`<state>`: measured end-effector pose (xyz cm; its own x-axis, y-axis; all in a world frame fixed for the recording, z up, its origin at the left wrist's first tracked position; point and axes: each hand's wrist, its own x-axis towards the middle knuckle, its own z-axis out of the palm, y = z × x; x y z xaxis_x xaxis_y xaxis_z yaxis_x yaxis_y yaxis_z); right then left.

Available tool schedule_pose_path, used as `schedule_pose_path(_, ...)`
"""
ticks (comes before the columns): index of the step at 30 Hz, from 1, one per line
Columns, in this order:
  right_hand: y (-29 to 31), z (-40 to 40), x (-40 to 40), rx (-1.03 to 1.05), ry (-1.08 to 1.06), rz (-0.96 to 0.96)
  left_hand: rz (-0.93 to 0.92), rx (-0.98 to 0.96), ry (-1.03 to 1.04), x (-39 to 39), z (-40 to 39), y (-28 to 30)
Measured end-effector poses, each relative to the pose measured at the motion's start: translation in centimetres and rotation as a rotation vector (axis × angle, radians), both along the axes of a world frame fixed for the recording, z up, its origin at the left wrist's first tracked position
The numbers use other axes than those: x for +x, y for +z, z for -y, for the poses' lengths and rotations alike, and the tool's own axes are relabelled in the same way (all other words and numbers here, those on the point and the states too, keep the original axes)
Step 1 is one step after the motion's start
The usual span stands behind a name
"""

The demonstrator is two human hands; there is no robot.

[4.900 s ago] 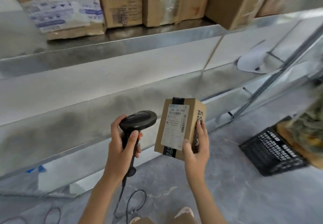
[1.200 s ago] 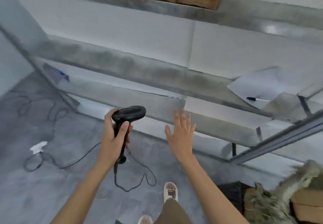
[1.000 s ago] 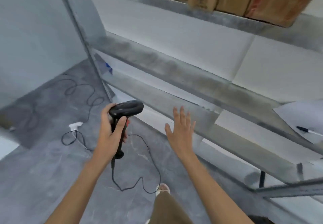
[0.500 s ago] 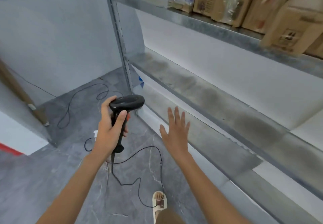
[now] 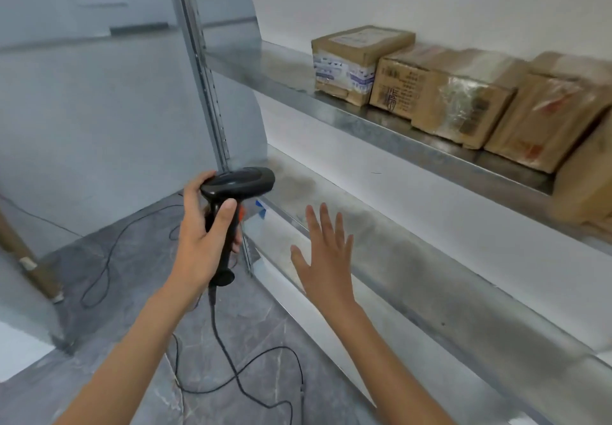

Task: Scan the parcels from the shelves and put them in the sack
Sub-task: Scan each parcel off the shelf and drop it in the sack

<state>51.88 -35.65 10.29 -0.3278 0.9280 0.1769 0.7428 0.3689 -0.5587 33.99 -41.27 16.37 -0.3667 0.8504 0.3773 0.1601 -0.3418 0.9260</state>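
Head view: a row of brown cardboard parcels point(image 5: 463, 93) stands on the upper metal shelf point(image 5: 390, 126), side by side; the leftmost bears a white printed label, another is wrapped in clear film. The left hand point(image 5: 202, 242) grips a black scanner point(image 5: 236, 192) by its handle. The right hand point(image 5: 326, 252) hangs open, fingers spread, over the lower shelf point(image 5: 414, 265).

black scanner point(image 5: 237, 183) (brown parcels point(image 5: 458, 91))
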Motion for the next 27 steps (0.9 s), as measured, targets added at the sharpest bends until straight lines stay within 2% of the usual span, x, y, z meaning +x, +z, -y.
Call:
schedule_pose_path(4,3.4,-2.1,-1.4,0.09,0.02,0.013,0.024,0.103,-0.044,-1.7,-5.1,2.6)
schedule_pose_path(8,7.9,-4.8,-4.1,0.294,-0.062,0.035,0.077,0.169,-0.127,-4.0,-11.0,6.1)
schedule_pose_path(11,11.4,-7.9,-6.2,0.49,-0.183,0.028,0.08,0.21,-0.22,-5.6,-15.8,8.4)
schedule_pose_path(16,16.9,-14.1,-8.7,0.647,-0.459,0.057,0.133,0.242,-0.366,-7.4,-21.8,12.0)
schedule_pose_path(21,19.0,-19.6,-8.9,0.585,-0.728,0.273,0.195,0.235,-0.488,-7.7,-25.3,13.8)
schedule_pose_path(24,18.2,-20.4,-8.7,0.513,-0.757,0.362,0.238,0.231,-0.543,-7.5,-26.5,14.0)
schedule_pose_path(27,17.2,-19.8,-8.9,0.594,-0.786,0.407,0.263,0.233,-0.554,-7.0,-27.4,13.8)
